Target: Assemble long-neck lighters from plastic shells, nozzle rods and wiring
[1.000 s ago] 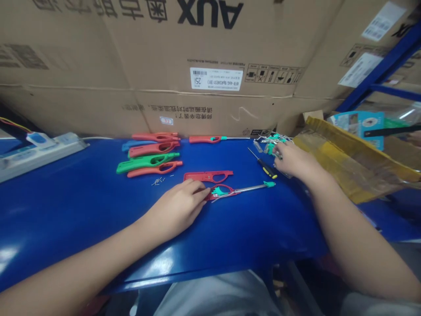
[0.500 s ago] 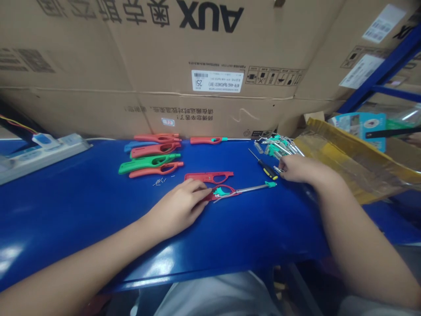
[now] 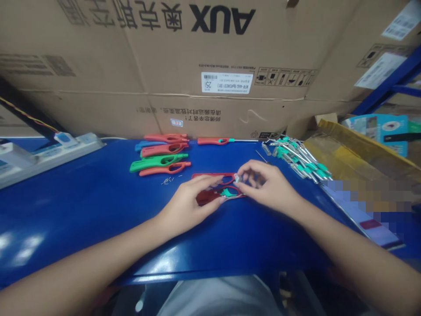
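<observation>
My left hand rests on the blue table, fingers curled round the grip of an open red lighter half-shell with a teal trigger part inside. My right hand has come in beside it, thumb and fingers pinched on a small pale part just above the shell. A second red half-shell lies right behind the two hands.
A stack of red, green and blue lighter shells lies at the back. One assembled red lighter is behind. A pile of metal tubes with teal tips sits at the right. Cardboard boxes wall the back; a power strip is at the left.
My right hand left the pile of parts at the right and moved left to the red shell, now pinching a small part. The left hand stayed on the shell. The view shifted.
</observation>
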A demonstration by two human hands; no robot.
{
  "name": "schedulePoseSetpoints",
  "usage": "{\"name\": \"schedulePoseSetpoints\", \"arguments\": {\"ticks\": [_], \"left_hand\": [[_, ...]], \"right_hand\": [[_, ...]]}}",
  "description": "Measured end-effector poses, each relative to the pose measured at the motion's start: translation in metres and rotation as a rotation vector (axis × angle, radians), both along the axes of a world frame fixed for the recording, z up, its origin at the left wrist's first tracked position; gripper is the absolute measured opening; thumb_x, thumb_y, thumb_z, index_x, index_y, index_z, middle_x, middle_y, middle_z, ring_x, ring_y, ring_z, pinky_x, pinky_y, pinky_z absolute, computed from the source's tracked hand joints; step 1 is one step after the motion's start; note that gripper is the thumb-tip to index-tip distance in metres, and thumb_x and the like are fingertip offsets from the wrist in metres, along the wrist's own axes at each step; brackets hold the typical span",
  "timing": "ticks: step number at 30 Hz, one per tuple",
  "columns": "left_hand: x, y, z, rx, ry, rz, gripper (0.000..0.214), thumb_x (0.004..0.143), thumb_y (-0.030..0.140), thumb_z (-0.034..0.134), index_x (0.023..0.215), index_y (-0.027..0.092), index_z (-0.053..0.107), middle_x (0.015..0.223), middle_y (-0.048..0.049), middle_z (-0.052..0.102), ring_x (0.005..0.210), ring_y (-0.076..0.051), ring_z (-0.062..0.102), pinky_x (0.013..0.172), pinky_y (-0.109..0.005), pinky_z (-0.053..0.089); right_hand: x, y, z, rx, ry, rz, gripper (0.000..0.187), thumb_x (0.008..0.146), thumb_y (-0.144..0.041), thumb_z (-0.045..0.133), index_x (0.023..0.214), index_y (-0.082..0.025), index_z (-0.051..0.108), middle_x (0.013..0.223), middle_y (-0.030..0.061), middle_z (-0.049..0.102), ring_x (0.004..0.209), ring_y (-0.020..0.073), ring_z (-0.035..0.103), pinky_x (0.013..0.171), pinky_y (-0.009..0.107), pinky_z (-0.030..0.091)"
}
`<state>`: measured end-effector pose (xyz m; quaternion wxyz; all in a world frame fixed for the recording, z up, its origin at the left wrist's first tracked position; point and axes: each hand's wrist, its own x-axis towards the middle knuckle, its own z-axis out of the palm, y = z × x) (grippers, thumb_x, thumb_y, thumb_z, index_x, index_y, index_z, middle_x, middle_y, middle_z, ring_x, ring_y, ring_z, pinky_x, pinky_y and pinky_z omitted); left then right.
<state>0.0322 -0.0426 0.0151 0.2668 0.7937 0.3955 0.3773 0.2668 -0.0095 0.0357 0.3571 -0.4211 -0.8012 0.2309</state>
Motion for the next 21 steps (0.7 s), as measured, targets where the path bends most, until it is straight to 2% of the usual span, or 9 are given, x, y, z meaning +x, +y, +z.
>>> {"name": "schedulePoseSetpoints", "arguments": {"ticks": [3, 5, 7, 11, 14, 17, 21], "left_hand": [[0.002, -0.002, -0.001, -0.149, -0.101, -0.138, 0.045, 0.088, 0.029, 0.072, 0.132, 0.02, 0.063, 0.127, -0.0068, 0.07, 0.113, -0.02, 0.068, 0.101, -0.031, 0.054], [0.003, -0.004, -0.001, -0.197, -0.128, -0.192, 0.035, 0.092, 0.027, 0.067, 0.126, 0.02, 0.066, 0.121, -0.0054, 0.072, 0.107, -0.018, 0.07, 0.098, -0.029, 0.055], [0.002, -0.004, 0.0, -0.176, -0.101, -0.185, 0.022, 0.093, 0.026, 0.066, 0.114, 0.02, 0.072, 0.109, -0.0035, 0.075, 0.099, -0.016, 0.07, 0.091, -0.025, 0.055], [0.0, -0.003, 0.004, -0.105, -0.026, -0.108, 0.015, 0.092, 0.023, 0.068, 0.105, 0.019, 0.075, 0.093, -0.0016, 0.073, 0.079, -0.012, 0.065, 0.073, -0.022, 0.051], [-0.001, -0.003, 0.006, -0.114, 0.011, -0.079, 0.013, 0.092, 0.025, 0.067, 0.101, 0.019, 0.075, 0.087, -0.0014, 0.07, 0.073, -0.012, 0.061, 0.069, -0.023, 0.048], [0.0, -0.004, 0.005, -0.147, 0.024, -0.072, 0.011, 0.091, 0.027, 0.068, 0.094, 0.017, 0.072, 0.084, -0.0017, 0.068, 0.072, -0.012, 0.06, 0.068, -0.024, 0.048], [0.0, -0.005, 0.004, -0.158, 0.025, -0.071, 0.01, 0.09, 0.026, 0.068, 0.091, 0.016, 0.07, 0.081, -0.0012, 0.066, 0.071, -0.012, 0.059, 0.067, -0.024, 0.048]], "right_hand": [[-0.016, -0.017, -0.006, -0.131, 0.1, 0.176, 0.01, 0.083, -0.018, 0.067, 0.092, -0.018, 0.063, 0.075, -0.0012, 0.062, 0.055, 0.0073, 0.051, 0.048, 0.019, 0.042], [-0.018, -0.022, -0.008, -0.127, 0.11, 0.266, 0.01, 0.085, -0.018, 0.066, 0.095, -0.018, 0.064, 0.079, -0.0004, 0.065, 0.057, 0.0071, 0.053, 0.049, 0.019, 0.044], [-0.016, -0.022, -0.009, -0.079, 0.091, 0.316, 0.013, 0.087, -0.019, 0.066, 0.1, -0.018, 0.066, 0.081, 0.0002, 0.066, 0.058, 0.007, 0.053, 0.052, 0.019, 0.045], [-0.008, -0.015, -0.009, 0.0, 0.057, 0.295, 0.027, 0.086, -0.024, 0.07, 0.112, -0.019, 0.065, 0.087, 0.0022, 0.067, 0.062, 0.0088, 0.054, 0.055, 0.022, 0.046], [-0.005, -0.011, -0.008, 0.034, 0.044, 0.264, 0.017, 0.089, -0.027, 0.067, 0.104, -0.018, 0.066, 0.088, 0.0045, 0.067, 0.063, 0.0101, 0.054, 0.055, 0.024, 0.046], [-0.004, -0.01, -0.008, 0.072, 0.02, 0.295, 0.009, 0.091, -0.027, 0.065, 0.094, -0.019, 0.067, 0.088, 0.0052, 0.067, 0.064, 0.0111, 0.054, 0.058, 0.025, 0.046], [-0.005, -0.012, -0.008, 0.102, 0.014, 0.349, 0.008, 0.092, -0.023, 0.063, 0.097, -0.019, 0.068, 0.089, 0.0052, 0.066, 0.071, 0.0126, 0.057, 0.063, 0.026, 0.047]]}}
